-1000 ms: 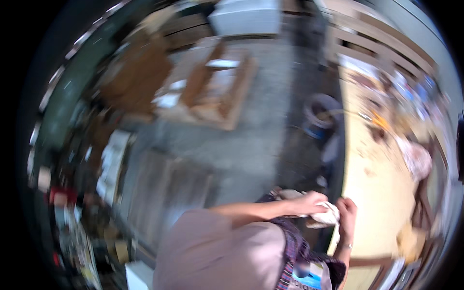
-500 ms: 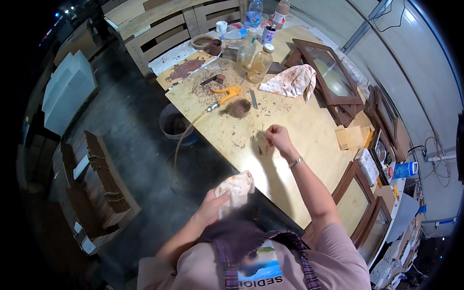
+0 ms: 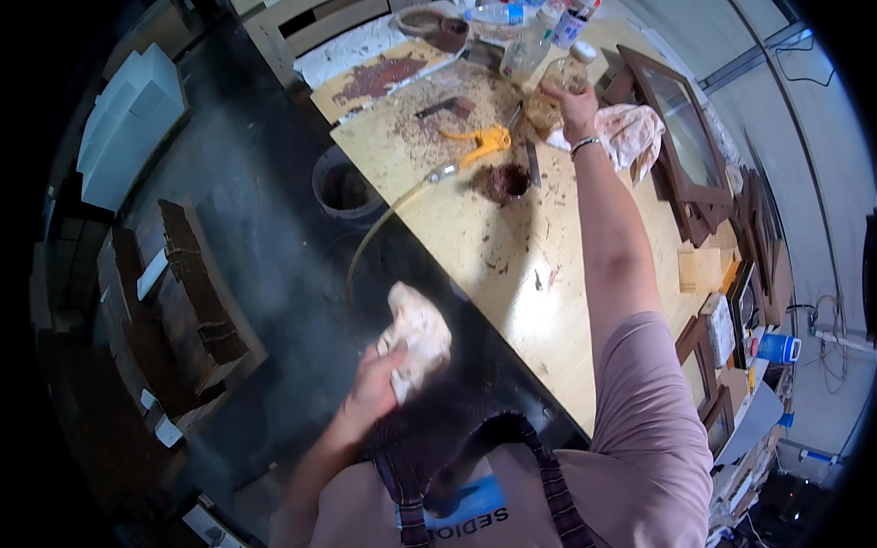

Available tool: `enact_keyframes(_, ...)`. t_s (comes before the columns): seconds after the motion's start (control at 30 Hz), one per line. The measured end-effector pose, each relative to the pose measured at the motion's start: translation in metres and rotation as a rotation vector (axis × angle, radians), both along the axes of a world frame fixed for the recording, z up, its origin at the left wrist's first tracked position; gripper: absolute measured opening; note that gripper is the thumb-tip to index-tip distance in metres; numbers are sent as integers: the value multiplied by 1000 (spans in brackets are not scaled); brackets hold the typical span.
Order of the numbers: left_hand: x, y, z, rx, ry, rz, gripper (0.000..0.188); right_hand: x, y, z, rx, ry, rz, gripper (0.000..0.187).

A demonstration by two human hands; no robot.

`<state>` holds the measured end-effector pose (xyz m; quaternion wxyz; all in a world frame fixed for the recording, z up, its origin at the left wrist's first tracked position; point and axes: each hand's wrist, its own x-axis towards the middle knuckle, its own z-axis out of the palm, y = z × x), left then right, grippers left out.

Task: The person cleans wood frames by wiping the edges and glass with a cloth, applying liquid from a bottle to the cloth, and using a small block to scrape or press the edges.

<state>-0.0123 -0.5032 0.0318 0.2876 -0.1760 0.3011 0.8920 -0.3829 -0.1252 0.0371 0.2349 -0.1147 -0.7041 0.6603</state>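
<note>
The rag (image 3: 422,338) in the left hand (image 3: 375,382) is off-white, blotched pinkish brown. Below that hand, the apron (image 3: 400,438) is dark purple, its straps (image 3: 566,511) striped. At the right hand (image 3: 575,111), the jar (image 3: 567,73) is amber-brown, white-lidded; left, the air gun (image 3: 489,140) is orange-yellow; right, the cloth (image 3: 635,134) is white, stained reddish.

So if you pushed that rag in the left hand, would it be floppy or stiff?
The rag would probably flop, since it's bunched in soft folds in the left hand. It's likely light, because it looks like thin cloth. It probably wouldn't roll, being crumpled, not round.
</note>
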Motion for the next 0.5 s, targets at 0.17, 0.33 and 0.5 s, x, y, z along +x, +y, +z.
enact_keyframes(0.17,-41,7,-2,81,77,32,45,70,22,41,210,68,52,65)
enact_keyframes(0.33,-69,36,-2,160,84,-24,45,219,-3,89,494,-196,379,81)
enact_keyframes(0.5,-77,74,-9,192,126,-155,46,321,-36,81,959,-386,446,73)
